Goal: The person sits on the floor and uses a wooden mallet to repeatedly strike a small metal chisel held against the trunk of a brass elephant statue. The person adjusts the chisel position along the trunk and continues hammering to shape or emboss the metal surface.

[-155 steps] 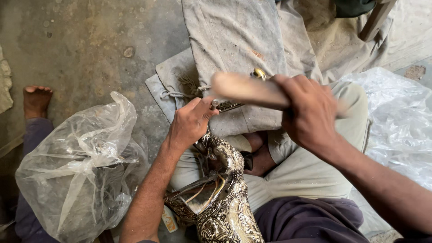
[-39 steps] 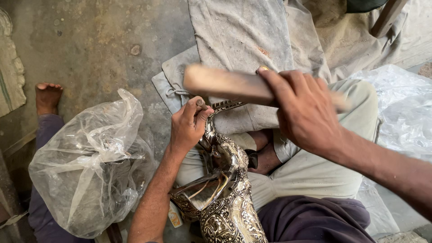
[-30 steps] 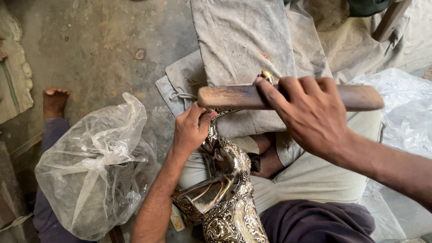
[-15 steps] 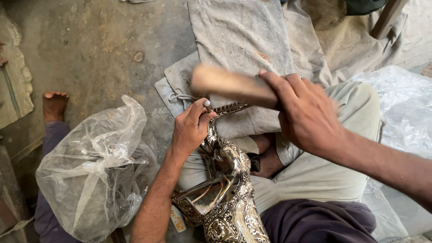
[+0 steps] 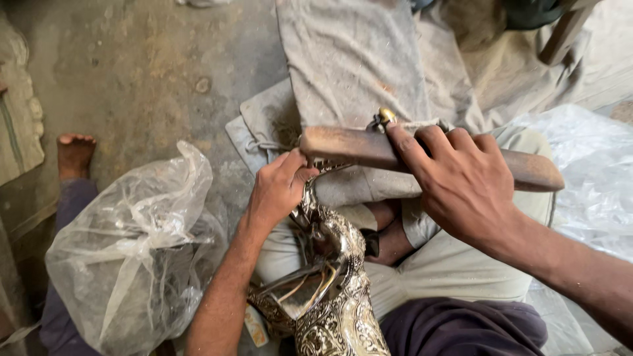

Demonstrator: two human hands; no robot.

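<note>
Two hands on the job: wooden mallet (image 5: 369,148) is lower and flatter than half a second ago, now lying almost level just above the left hand.

Right hand (image 5: 465,181) stays wrapped tight round the middle of the mallet, fingers over the top; the head end now sits right over the left hand (image 5: 277,191), which reads as a strike landing or just landed. Left hand is closed round the narrow upper end of the ornate metal piece (image 5: 336,290), position barely changed, so it is steadying the work. Metal piece lies in the person's lap, running down towards the camera: silvery with brassy tones, dense embossed scrollwork, with loose curved strips at mid-length. Clear plastic bag (image 5: 132,257) sits on the floor to the left; grey cloth (image 5: 356,59) lies beyond the hands.
</note>
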